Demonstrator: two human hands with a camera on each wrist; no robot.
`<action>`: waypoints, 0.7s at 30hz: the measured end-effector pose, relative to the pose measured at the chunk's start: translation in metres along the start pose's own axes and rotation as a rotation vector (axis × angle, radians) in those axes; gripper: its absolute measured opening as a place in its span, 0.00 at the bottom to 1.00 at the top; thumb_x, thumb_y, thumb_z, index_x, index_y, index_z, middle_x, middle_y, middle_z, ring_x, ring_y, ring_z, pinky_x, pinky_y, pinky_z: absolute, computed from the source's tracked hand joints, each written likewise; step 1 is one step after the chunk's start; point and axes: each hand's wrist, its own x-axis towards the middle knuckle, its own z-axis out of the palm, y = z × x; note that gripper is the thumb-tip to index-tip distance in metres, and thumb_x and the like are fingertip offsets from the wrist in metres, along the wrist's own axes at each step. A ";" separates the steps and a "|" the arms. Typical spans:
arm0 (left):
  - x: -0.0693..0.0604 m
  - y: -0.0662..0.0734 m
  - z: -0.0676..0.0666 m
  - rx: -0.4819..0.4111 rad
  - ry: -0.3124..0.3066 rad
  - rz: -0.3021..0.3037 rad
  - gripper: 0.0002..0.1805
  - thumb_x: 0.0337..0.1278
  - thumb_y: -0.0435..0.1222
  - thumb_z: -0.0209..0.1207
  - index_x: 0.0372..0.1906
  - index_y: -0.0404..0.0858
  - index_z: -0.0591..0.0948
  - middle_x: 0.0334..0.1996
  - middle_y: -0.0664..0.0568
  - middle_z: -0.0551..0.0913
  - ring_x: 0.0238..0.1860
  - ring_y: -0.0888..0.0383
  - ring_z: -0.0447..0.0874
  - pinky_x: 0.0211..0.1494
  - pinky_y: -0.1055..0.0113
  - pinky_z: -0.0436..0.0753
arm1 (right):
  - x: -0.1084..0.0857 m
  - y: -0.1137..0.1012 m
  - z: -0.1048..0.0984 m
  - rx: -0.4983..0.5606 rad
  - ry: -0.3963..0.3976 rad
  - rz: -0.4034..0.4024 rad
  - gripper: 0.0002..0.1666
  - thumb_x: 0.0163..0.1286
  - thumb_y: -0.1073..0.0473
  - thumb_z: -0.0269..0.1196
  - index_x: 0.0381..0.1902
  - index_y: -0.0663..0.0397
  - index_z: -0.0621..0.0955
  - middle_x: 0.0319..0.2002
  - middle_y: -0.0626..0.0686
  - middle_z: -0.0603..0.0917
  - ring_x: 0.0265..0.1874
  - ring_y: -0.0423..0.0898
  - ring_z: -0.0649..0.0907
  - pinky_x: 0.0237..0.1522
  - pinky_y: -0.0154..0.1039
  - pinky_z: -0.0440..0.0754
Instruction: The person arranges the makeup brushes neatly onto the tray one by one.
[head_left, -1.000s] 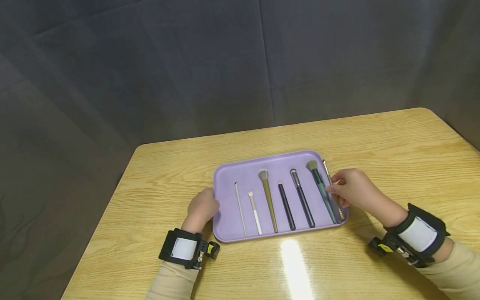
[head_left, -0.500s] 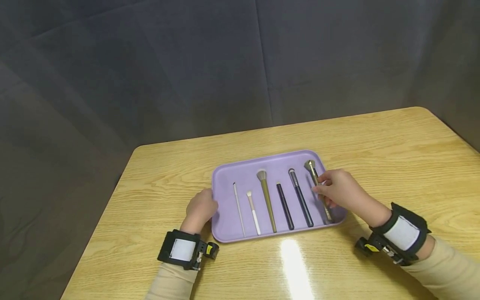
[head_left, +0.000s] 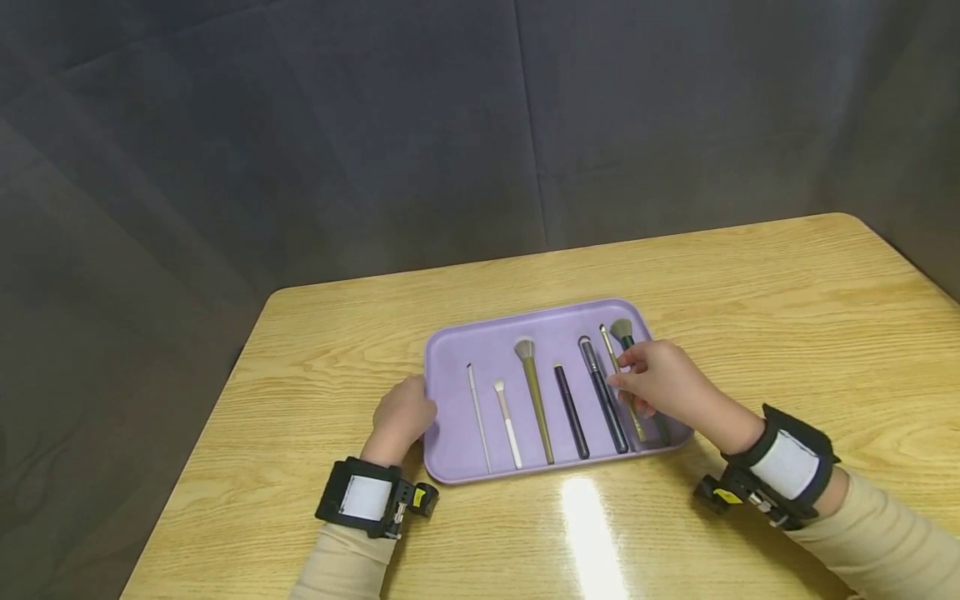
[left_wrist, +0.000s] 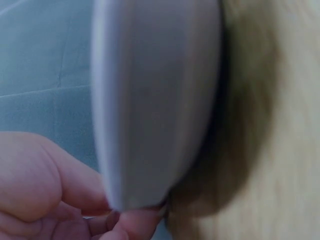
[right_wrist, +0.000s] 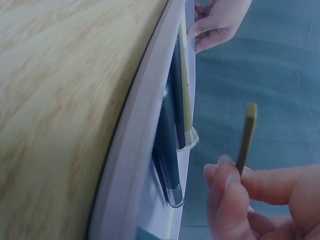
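My right hand [head_left: 663, 382] pinches a slim gold makeup brush [head_left: 611, 348] between thumb and fingers, above the right part of the purple tray [head_left: 450, 425]. In the right wrist view, its handle end sticks up from the fingertips. A green makeup brush [head_left: 622, 328] lies partly hidden under this hand. Just left of the held brush is a long dark blue brush [head_left: 605, 400]. My left hand [head_left: 403, 412] grips the tray's left edge; the left wrist view shows the thumb and fingers at the rim [left_wrist: 155, 100].
Further left in the tray lie a short black brush [head_left: 572, 412], an olive brush with a fluffy head [head_left: 537, 402], a short white brush [head_left: 512, 433] and a thin white brush [head_left: 478, 421]. The tray rests on a wooden table [head_left: 315, 350] before a dark curtain [head_left: 375, 150].
My right hand has carried the gold brush leftward from the tray's right edge, over the green brush, to between the green and dark blue brushes. My left hand stays at the tray edge.
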 end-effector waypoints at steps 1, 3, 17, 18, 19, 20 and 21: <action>0.000 0.000 0.000 -0.003 0.000 -0.001 0.15 0.59 0.27 0.51 0.49 0.26 0.79 0.31 0.42 0.80 0.25 0.52 0.77 0.26 0.63 0.74 | 0.000 -0.001 0.000 -0.001 -0.002 0.002 0.18 0.67 0.69 0.60 0.47 0.82 0.74 0.17 0.51 0.80 0.11 0.41 0.75 0.16 0.37 0.76; 0.001 -0.001 0.000 -0.001 0.007 0.006 0.15 0.58 0.27 0.51 0.48 0.26 0.79 0.30 0.42 0.80 0.24 0.52 0.77 0.25 0.63 0.74 | 0.000 -0.001 0.001 -0.002 -0.001 0.001 0.18 0.67 0.69 0.61 0.48 0.82 0.73 0.17 0.51 0.80 0.11 0.41 0.75 0.16 0.37 0.76; 0.000 0.000 0.000 0.013 0.015 0.021 0.16 0.57 0.27 0.51 0.49 0.25 0.79 0.31 0.41 0.81 0.25 0.52 0.78 0.25 0.64 0.73 | 0.004 -0.008 0.012 -0.013 0.021 0.014 0.20 0.65 0.69 0.63 0.50 0.81 0.73 0.19 0.52 0.80 0.11 0.39 0.75 0.17 0.36 0.77; 0.000 0.000 0.000 0.014 0.014 0.021 0.16 0.57 0.27 0.51 0.49 0.25 0.79 0.31 0.40 0.81 0.25 0.51 0.78 0.25 0.64 0.73 | 0.004 -0.009 0.013 -0.005 0.017 0.017 0.20 0.65 0.69 0.63 0.50 0.81 0.73 0.19 0.53 0.81 0.12 0.39 0.75 0.17 0.36 0.77; 0.001 0.000 0.001 0.014 0.015 0.022 0.16 0.58 0.27 0.51 0.49 0.25 0.79 0.32 0.40 0.81 0.25 0.51 0.78 0.25 0.64 0.73 | 0.004 -0.010 0.014 0.002 0.015 0.017 0.20 0.65 0.69 0.63 0.50 0.81 0.73 0.19 0.53 0.81 0.12 0.39 0.76 0.18 0.36 0.78; 0.001 -0.001 0.001 0.013 0.016 0.022 0.16 0.58 0.27 0.51 0.49 0.25 0.79 0.32 0.40 0.81 0.25 0.51 0.78 0.25 0.64 0.73 | 0.005 -0.011 0.015 0.006 0.009 0.023 0.20 0.65 0.69 0.63 0.50 0.81 0.73 0.20 0.54 0.81 0.12 0.39 0.76 0.18 0.37 0.78; 0.001 -0.001 0.001 0.011 0.015 0.022 0.16 0.58 0.27 0.51 0.50 0.24 0.79 0.32 0.40 0.81 0.25 0.51 0.78 0.24 0.64 0.73 | 0.005 -0.012 0.016 0.004 0.006 0.025 0.20 0.65 0.69 0.63 0.50 0.81 0.73 0.20 0.54 0.81 0.12 0.40 0.76 0.18 0.37 0.79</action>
